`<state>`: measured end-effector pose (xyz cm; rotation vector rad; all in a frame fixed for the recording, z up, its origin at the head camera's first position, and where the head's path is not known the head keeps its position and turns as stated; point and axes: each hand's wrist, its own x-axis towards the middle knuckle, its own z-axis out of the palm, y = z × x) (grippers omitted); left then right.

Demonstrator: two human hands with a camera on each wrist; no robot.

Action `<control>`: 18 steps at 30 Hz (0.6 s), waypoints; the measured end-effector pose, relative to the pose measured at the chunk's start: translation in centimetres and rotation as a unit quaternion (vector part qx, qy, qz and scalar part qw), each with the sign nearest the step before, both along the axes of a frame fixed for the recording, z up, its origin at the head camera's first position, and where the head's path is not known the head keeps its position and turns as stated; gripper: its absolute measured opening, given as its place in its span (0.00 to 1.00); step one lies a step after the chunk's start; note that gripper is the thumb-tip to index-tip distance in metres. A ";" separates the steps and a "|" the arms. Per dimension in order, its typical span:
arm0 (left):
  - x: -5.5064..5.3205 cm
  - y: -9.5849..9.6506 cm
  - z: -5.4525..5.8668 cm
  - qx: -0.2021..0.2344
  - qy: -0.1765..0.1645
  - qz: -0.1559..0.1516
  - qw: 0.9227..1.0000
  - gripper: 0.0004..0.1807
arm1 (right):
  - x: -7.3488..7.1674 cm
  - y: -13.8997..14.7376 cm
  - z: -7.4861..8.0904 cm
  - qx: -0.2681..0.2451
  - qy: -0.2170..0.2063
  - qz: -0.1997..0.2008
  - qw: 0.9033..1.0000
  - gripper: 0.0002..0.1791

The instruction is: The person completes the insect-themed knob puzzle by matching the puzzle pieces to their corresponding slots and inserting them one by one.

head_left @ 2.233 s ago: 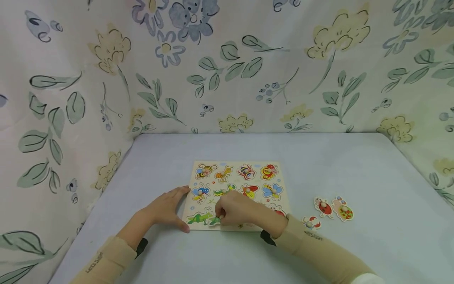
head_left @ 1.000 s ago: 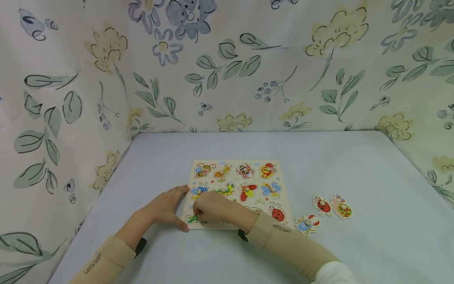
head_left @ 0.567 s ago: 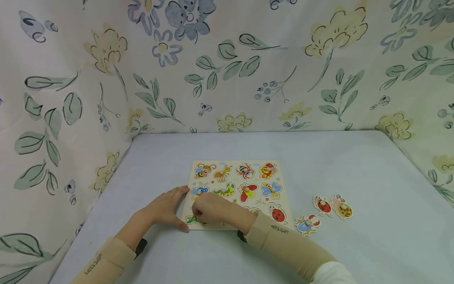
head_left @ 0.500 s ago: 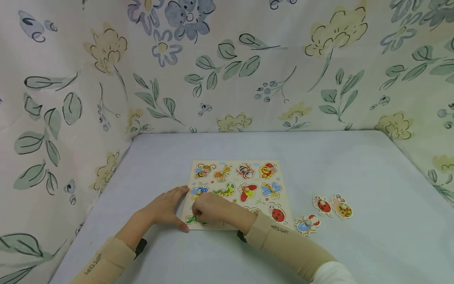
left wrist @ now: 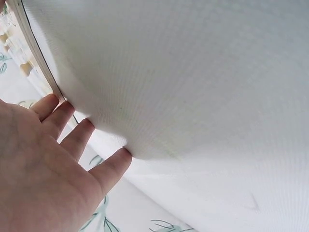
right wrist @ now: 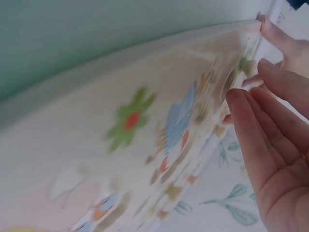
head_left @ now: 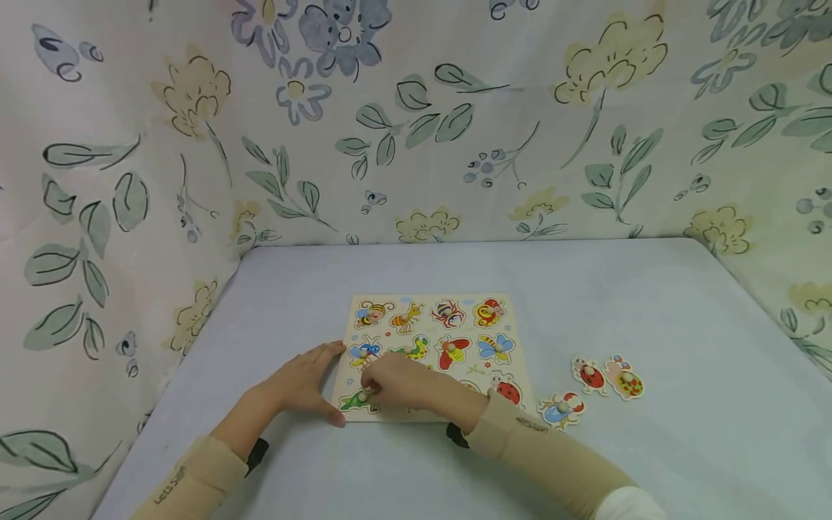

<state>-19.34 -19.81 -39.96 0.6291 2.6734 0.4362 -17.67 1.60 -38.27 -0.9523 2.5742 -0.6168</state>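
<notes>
On the table lies a wooden knob puzzle board (head_left: pixel 473 339) with insect pieces in rows. My left hand (head_left: pixel 297 383) rests at its left edge, fingers spread and thumb by the near corner; in the left wrist view its fingertips touch the table along the board's edge. My right hand (head_left: pixel 403 383) is over the front row, just right of the green grasshopper piece (head_left: pixel 354 401), whose knob shows uncovered. In the right wrist view the thumb and fingers of the right hand (right wrist: pixel 280 145) stand apart with nothing between them. The hand hides part of the front row.
Right of the board lie three loose pieces: a blue beetle (head_left: pixel 562 411) near its corner, a red ladybug (head_left: pixel 589 377), and a pink piece with a spotted round part (head_left: pixel 625 379). A floral cloth (head_left: pixel 416 144) hangs behind the table and at its sides.
My right hand first carried a green piece left to the board's near-left corner. It pressed there, then let go and shifted slightly right, uncovering the grasshopper's knob. The left hand stayed put.
</notes>
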 end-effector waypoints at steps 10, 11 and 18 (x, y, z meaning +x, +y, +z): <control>0.4 0.3 0.5 0.000 0.012 -0.007 1.000 0.66 | 0.5 4.2 0.4 -0.060 0.000 -0.049 0.997 0.09; 0.4 0.3 0.6 0.001 0.013 -0.008 1.000 0.66 | 0.6 4.6 0.4 -0.068 -0.002 -0.054 0.996 0.08; 0.3 0.2 0.4 0.002 0.015 -0.008 1.000 0.66 | 1.1 7.0 -0.1 -0.089 0.000 -0.086 0.992 0.08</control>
